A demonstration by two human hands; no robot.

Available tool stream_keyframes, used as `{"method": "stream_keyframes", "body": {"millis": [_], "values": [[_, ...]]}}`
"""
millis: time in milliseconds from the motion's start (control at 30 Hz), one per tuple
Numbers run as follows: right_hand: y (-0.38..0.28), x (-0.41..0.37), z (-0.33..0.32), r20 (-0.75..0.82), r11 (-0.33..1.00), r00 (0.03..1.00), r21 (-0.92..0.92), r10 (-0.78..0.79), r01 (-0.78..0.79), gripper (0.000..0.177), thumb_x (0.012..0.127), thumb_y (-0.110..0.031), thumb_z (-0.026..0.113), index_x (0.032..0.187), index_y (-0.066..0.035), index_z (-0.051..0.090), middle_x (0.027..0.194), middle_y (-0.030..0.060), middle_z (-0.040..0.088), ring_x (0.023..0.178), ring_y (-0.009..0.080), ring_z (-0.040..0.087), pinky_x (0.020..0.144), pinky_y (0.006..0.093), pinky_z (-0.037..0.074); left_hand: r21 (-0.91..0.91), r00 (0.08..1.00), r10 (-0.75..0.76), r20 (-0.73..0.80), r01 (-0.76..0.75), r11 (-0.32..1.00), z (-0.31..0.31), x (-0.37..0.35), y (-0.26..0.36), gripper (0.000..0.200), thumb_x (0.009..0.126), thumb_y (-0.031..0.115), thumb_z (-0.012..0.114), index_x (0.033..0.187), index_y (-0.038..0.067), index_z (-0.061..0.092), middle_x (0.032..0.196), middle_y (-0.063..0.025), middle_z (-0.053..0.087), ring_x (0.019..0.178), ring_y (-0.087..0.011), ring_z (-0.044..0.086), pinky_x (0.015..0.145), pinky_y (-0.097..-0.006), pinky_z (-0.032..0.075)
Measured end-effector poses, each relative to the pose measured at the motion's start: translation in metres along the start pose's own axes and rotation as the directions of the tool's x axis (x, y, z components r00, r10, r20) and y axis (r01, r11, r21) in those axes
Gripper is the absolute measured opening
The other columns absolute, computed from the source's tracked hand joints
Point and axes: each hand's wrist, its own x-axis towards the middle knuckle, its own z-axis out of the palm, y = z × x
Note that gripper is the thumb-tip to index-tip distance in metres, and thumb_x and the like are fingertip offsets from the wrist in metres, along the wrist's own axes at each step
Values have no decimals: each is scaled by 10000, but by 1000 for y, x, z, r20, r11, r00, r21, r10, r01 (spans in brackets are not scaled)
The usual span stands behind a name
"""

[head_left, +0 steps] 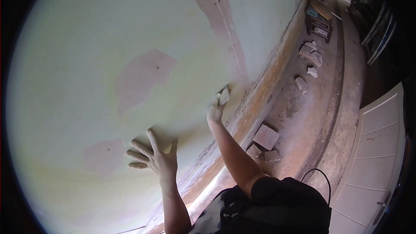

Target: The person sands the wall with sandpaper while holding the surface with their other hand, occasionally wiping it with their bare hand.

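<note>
Fingers spread, my left hand (pixel 157 156) lies against the pale green wall (pixel 78 69), its fingertips whitened with dust. My right hand (pixel 214 108) is lower down the wall, near its worn bottom band. It is closed on a pale flat piece (pixel 224 95) with a dark edge, which looks like folded sandpaper and is held at the wall surface. Pinkish patches (pixel 145 78) mark the wall above my left hand. A pinkish strip (pixel 221 13) with a thin line along it runs down to near my right hand.
Along the wall's foot, broken blocks (pixel 266 136) and several rubble pieces (pixel 311 54) lie on the dusty floor (pixel 294 117). Farther off stands a small wooden stand (pixel 320 28) with things on it. A white panelled door (pixel 368 164) is at the right, near a dark cable (pixel 324 174).
</note>
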Motion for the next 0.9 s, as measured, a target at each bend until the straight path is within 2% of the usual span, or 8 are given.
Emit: {"method": "stream_keyframes", "body": {"millis": [200,267,300,500,667,767,833,900], "values": [[83,82,-49,-51,992,993,76,109,-105,672,1129,-405,351,1633,12,200,1691,248,215,1539,402,283,1247,446,267,69,988,32,-148,-22,997,21,2,8,1258,656,705,878,1662,273,260,1704,-311,-52,1489,-661,-154,1012,-904,-70],[71,99,-68,49,795,819,213,572,-568,739,1127,-477,366,1643,9,159,1695,167,261,1531,298,319,1243,387,267,58,994,61,-96,-55,997,21,5,17,1286,642,710,882,1664,248,254,1708,-302,-54,1496,-648,-162,1015,-902,-70],[70,96,-63,54,795,820,216,570,-567,739,1127,-477,366,1643,9,159,1695,167,261,1531,298,319,1243,387,267,55,993,61,-97,-56,997,20,5,20,1272,649,698,885,1660,236,268,1711,-295,-42,1502,-640,-156,1020,-899,-71],[-41,-43,-14,270,973,962,-231,43,21,878,1084,-625,269,1656,-21,-15,1700,311,-67,1578,484,-74,1257,618,40,113,991,109,-76,-100,989,21,2,18,1188,702,651,880,1653,254,289,1726,-255,-11,1523,-613,-132,1068,-866,-68],[-25,-20,-26,312,986,950,-152,-19,70,827,1101,-566,260,1651,-7,-2,1709,288,-73,1575,471,-117,1263,609,-5,119,990,132,-47,-125,985,21,-1,16,1166,713,655,870,1652,281,289,1728,-249,11,1527,-615,-98,1074,-863,-63],[59,40,-41,39,977,976,5,214,-214,808,1104,-550,280,1647,9,67,1712,279,40,1584,436,90,1281,522,160,181,991,127,-52,-115,977,22,-3,17,1215,688,649,884,1660,243,277,1726,-261,23,1539,-591,-95,1111,-837,-40],[169,81,-53,-65,988,989,-69,136,-141,820,1092,-570,346,1649,-12,119,1688,265,196,1553,393,254,1255,454,255,182,992,118,-52,-106,977,24,-4,17,1220,680,651,887,1659,251,280,1725,-261,30,1541,-590,-90,1113,-836,-36],[119,108,-76,-25,801,800,22,599,-599,810,1084,-576,389,1643,-32,170,1650,231,314,1522,364,330,1231,436,295,191,993,104,-57,-92,977,25,-5,16,1224,671,653,890,1657,259,283,1725,-262,37,1542,-589,-84,1114,-835,-31]]}}
